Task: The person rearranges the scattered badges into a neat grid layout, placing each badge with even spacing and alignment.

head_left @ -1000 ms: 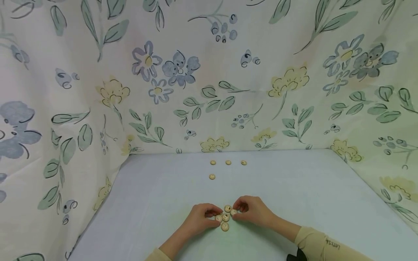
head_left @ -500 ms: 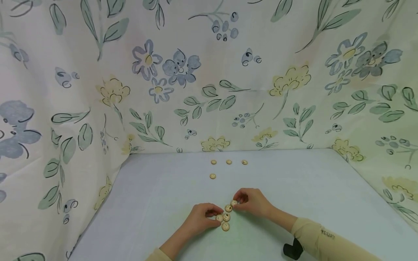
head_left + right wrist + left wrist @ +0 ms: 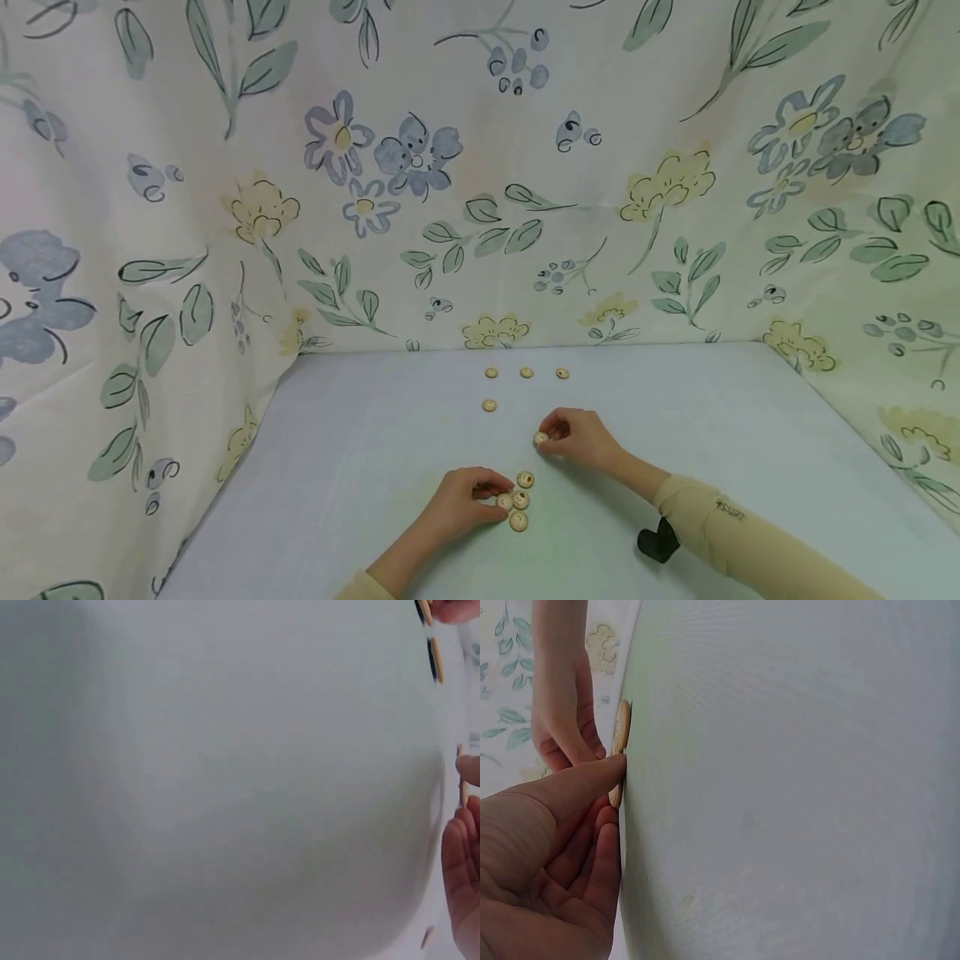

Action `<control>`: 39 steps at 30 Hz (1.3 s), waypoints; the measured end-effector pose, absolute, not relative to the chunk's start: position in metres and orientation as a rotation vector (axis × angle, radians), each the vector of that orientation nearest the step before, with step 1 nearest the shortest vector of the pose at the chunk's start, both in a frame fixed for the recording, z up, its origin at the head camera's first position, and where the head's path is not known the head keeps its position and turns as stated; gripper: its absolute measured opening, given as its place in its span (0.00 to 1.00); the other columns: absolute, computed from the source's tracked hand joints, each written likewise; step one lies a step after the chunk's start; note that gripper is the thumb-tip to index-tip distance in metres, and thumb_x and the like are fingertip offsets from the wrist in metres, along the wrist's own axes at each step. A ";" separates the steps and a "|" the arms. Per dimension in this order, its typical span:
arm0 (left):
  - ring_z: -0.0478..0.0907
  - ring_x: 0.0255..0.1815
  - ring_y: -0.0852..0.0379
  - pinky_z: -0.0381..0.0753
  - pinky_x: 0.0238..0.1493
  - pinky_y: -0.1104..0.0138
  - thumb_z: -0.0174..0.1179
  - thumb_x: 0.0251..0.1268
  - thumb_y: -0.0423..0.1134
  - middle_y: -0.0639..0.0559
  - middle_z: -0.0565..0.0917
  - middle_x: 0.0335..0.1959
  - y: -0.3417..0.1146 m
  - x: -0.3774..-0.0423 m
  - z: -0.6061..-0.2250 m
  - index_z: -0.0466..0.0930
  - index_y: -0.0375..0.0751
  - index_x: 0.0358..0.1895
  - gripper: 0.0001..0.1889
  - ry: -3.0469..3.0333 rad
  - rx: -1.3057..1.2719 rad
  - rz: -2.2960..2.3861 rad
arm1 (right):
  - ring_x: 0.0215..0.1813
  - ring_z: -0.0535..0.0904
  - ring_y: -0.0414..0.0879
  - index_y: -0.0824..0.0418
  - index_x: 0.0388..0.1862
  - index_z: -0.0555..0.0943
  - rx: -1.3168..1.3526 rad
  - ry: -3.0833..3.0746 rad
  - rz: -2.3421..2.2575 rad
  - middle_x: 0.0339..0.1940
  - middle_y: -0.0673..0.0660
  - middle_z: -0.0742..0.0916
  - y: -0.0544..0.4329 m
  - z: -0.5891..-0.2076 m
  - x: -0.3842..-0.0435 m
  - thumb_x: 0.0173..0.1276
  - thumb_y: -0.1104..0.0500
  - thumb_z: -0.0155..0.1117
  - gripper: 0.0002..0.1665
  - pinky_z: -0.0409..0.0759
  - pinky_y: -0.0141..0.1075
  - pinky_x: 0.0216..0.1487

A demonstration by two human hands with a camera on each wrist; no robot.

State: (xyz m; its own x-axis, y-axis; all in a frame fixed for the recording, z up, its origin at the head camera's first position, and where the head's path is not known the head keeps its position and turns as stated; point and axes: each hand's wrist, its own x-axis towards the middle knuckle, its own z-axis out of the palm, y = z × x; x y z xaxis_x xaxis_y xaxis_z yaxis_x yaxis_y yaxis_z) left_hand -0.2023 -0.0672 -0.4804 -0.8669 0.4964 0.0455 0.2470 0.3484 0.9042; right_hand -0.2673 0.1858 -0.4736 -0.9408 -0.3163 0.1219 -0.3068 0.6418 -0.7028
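My left hand (image 3: 467, 503) rests low on the white table, thumb and fingers on either side of a small round wooden disc (image 3: 504, 502) with dark marks. Three similar discs lie close by: one at the top of the group (image 3: 526, 479), one beside the held disc (image 3: 521, 500) and one at the bottom (image 3: 518, 522). Farther forward and to the right, my right hand (image 3: 581, 439) pinches another wooden disc (image 3: 541, 438) between thumb and fingers. In the right wrist view, that disc (image 3: 463, 793) appears edge-on at the right border beside the thumb.
At the back of the table (image 3: 360, 433), three wooden discs form a row, with a middle one (image 3: 527, 372). A single disc (image 3: 489, 406) lies in front of the row's left end. A black object (image 3: 658, 542) is by the right sleeve. Floral cloth (image 3: 450, 275) hangs behind.
My right hand has moved forward, away from the group by the left hand, carrying its pinched disc. My left hand and the other discs have stayed in place.
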 end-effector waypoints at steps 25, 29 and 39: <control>0.79 0.42 0.59 0.80 0.46 0.70 0.73 0.50 0.29 0.54 0.86 0.40 -0.067 -0.201 -0.482 0.86 0.39 0.43 0.14 2.361 0.669 1.531 | 0.31 0.75 0.42 0.61 0.33 0.83 -0.262 2.897 -1.230 0.26 0.49 0.82 0.172 -0.473 -0.319 0.56 0.59 0.76 0.10 0.74 0.33 0.32; 0.79 0.42 0.60 0.80 0.46 0.71 0.73 0.49 0.29 0.54 0.86 0.40 -0.067 -0.201 -0.481 0.87 0.39 0.43 0.14 2.363 0.674 1.533 | 0.31 0.75 0.42 0.60 0.33 0.83 -0.236 2.889 -1.212 0.26 0.50 0.82 0.170 -0.474 -0.321 0.56 0.59 0.76 0.10 0.74 0.33 0.32; 0.79 0.42 0.60 0.80 0.47 0.69 0.73 0.50 0.30 0.54 0.86 0.40 -0.068 -0.203 -0.480 0.87 0.39 0.43 0.14 2.371 0.674 1.532 | 0.32 0.75 0.43 0.61 0.35 0.83 -0.204 2.863 -1.193 0.27 0.50 0.82 0.168 -0.475 -0.326 0.57 0.58 0.76 0.11 0.74 0.33 0.34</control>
